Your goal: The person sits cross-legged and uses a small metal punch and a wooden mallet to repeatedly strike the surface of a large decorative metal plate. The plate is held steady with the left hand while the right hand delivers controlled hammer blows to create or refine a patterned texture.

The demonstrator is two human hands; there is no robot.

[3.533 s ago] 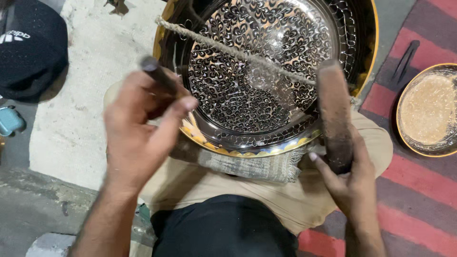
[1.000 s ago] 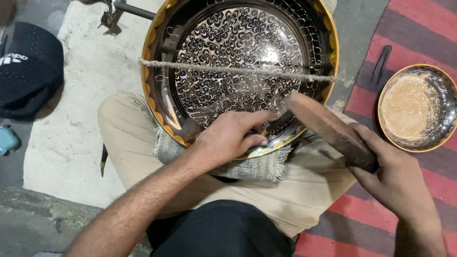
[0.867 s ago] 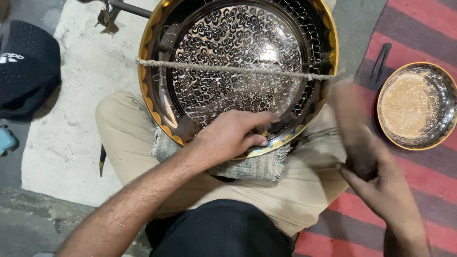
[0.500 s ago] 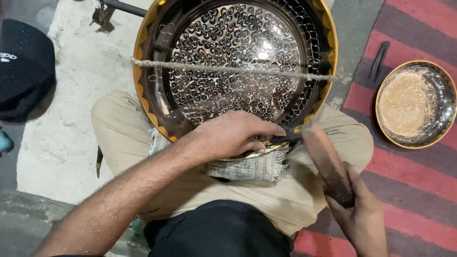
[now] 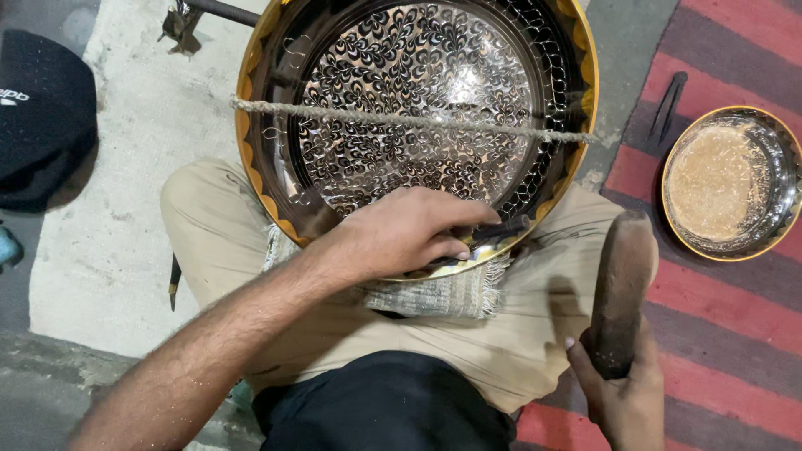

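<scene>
Your left hand (image 5: 401, 238) pinches a chisel (image 5: 501, 227) on the engraved platter's (image 5: 418, 125) near rim; your right hand (image 5: 622, 397) grips the wooden mallet (image 5: 622, 292) beside it. A glancing strike could skid the chisel.

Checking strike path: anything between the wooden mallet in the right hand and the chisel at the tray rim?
Nothing visible. The wooden mallet in the right hand is raised beside the lap; only open space separates it from the chisel under the left hand.
</scene>
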